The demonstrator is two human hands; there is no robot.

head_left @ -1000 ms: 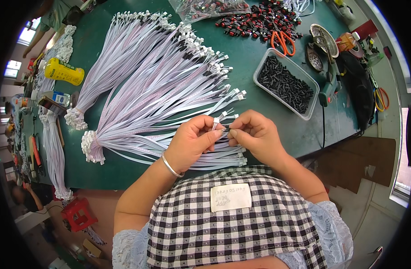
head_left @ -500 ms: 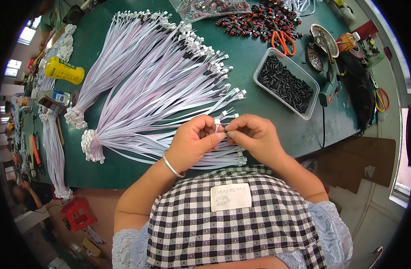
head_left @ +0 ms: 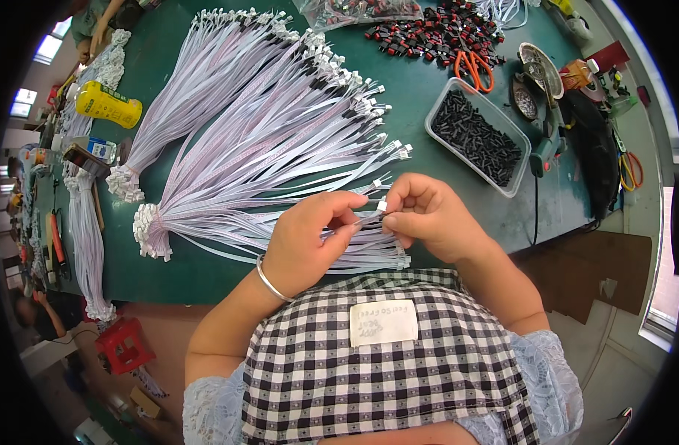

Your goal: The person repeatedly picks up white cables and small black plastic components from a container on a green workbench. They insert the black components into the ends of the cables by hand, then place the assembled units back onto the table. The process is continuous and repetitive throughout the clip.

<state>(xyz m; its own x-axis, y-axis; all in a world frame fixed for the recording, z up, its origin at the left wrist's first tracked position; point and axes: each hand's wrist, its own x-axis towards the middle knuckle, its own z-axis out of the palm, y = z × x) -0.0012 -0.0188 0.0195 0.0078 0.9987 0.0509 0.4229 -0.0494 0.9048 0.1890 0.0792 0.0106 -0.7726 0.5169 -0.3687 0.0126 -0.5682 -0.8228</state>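
Note:
Over the near right of a fanned bundle of white flat ribbon cables [head_left: 258, 163], my two hands work close together. My left hand [head_left: 310, 233] wears a silver bangle and has its thumb and fingers curled around a ribbon cable. A small white connector [head_left: 382, 205] at the cable's end sits against the fingertips of my right hand [head_left: 432, 219], which pinches it. Fingers hide part of the cable, and I cannot make out whether a small black piece is among them. More white connectors [head_left: 403, 151] tip the loose cable ends around both hands.
A clear plastic tub [head_left: 511, 191] of short black tubes stands right of my hands. Beyond it lie orange-handled scissors [head_left: 474, 70] and a heap of red-and-black parts [head_left: 436, 33]. A second cable bundle [head_left: 199, 81], a yellow bottle [head_left: 108, 104] and a green corded tool [head_left: 545, 152] are also on the table.
My hands have drawn slightly apart, the left moving a little left. The white connector, earlier at my left fingertips, is now at my right fingertips. The view has shifted a little.

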